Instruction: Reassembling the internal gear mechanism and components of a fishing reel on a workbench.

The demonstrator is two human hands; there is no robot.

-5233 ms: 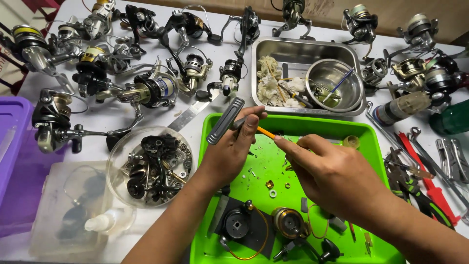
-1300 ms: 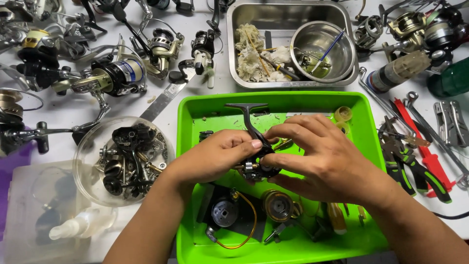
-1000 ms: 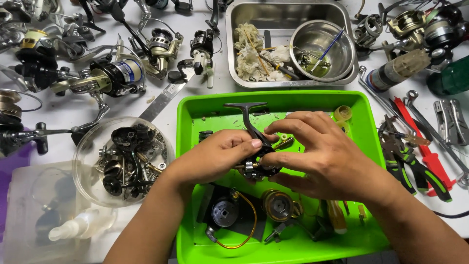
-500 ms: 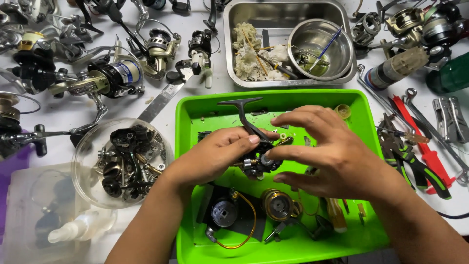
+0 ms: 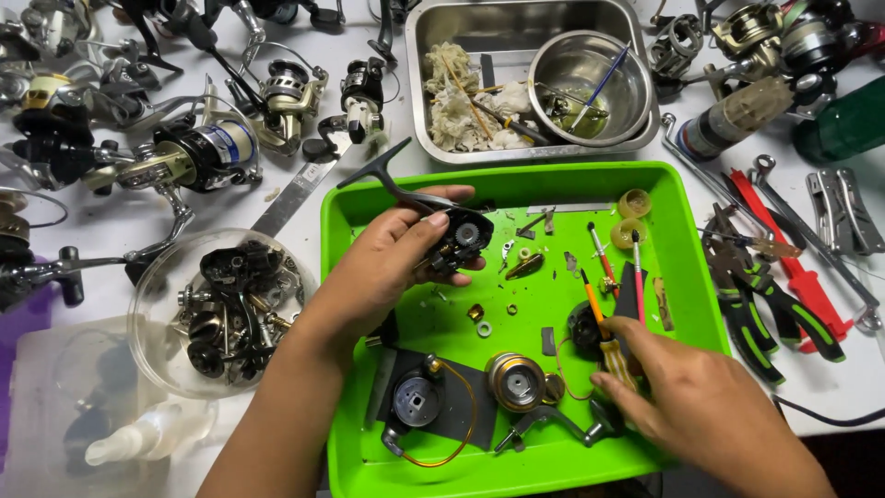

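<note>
- Left hand (image 5: 396, 263): raised over the upper left part of the green tray (image 5: 687, 277); its fingers (image 5: 441, 196) are wrapped around a dark fishing-reel body (image 5: 456, 238), whose long stem and foot point up and to the left, past the tray's corner.
- Right hand (image 5: 701, 406): low at the tray's lower right edge; its fingers (image 5: 613, 383) close on the yellow handle of a small screwdriver (image 5: 604, 337), which lies with its orange shaft pointing away from the person.
- Tray floor, centre: small washers, a brass piece and metal clips lie scattered, apart from one another.
- Tray floor, near edge: a black side plate (image 5: 417, 398) with a looped orange wire, a gold-coloured spool (image 5: 514, 378) just beside it, and a grey crank handle (image 5: 553, 422) below the spool.
- Tray, right part: two red-handled picks (image 5: 601, 254) and two amber plastic rings (image 5: 633, 217) near the far corner.
- Steel pan (image 5: 419, 55): beyond the tray; holds stained rags and a round steel bowl (image 5: 636, 92) with a brush in it.
- Glass dish (image 5: 152, 286): left of the tray, filled with dark reel parts.
- Tabletop (image 5: 286, 207), left and far side: many whole spinning reels (image 5: 198, 152), close together.
- Tabletop, right side: green-handled pliers (image 5: 765, 309), red tools and wrenches, just beside the tray.
</note>
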